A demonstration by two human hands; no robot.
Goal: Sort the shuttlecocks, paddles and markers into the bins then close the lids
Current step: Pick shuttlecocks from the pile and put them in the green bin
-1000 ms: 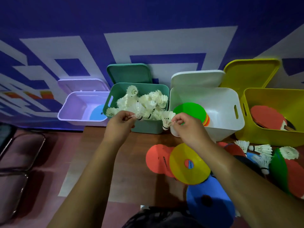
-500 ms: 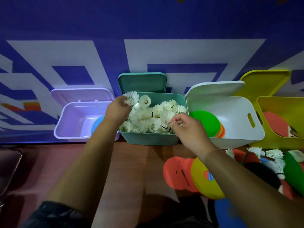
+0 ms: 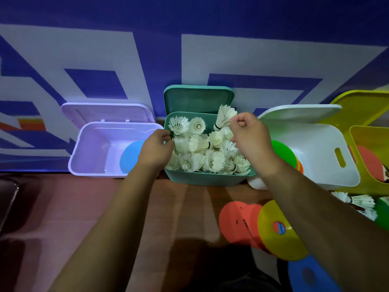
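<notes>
A teal bin holds a heap of white shuttlecocks, and its lid stands open behind it. My left hand is at the bin's left rim, fingers curled on the base of a shuttlecock on the heap. Over the bin's back right, my right hand pinches the feathers of another shuttlecock. A white bin holds green and orange markers. A yellow bin holds a red paddle.
An open purple bin at the left holds a blue disc. Orange, yellow and blue markers lie on the wooden table at the front right. Loose shuttlecocks lie by the yellow bin. A wall stands right behind the bins.
Both hands have moved forward from the bin's near edge to over the teal bin, each carrying a shuttlecock. The right one is now at the back right. The view has shifted left and closer.
</notes>
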